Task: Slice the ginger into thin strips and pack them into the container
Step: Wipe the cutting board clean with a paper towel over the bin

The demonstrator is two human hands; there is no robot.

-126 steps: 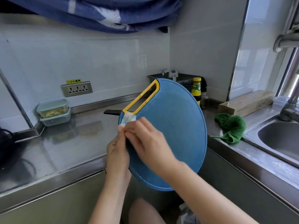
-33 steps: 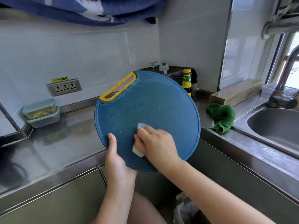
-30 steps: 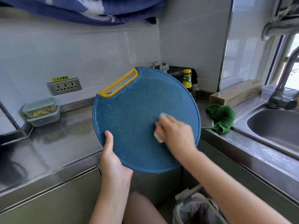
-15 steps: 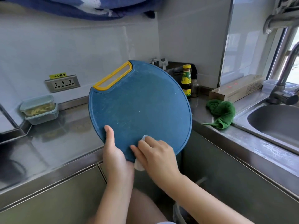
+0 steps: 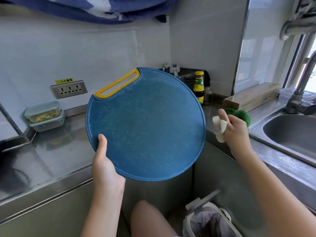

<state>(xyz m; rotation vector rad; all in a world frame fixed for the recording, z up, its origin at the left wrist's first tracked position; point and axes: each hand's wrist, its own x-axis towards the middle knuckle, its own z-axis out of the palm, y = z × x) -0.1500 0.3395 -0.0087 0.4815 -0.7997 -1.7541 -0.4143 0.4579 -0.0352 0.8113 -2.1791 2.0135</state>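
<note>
The left hand (image 5: pixel 104 168) grips the lower left edge of a round blue plastic cutting board with a yellow handle slot (image 5: pixel 148 127), thumb flat on its scratched face and the other fingers hidden behind, holding it tilted up over the front of the stainless steel counter (image 5: pixel 51 161). The right hand (image 5: pixel 236 132), just off the board's right rim and not touching it, has its fingers curled round a crumpled white paper wipe (image 5: pixel 220 130). The pale yellow ginger strips (image 5: pixel 42 116) lie inside a clear lidded plastic container (image 5: pixel 42 109) stacked on a second one at the counter's back left, well apart from both hands.
</note>
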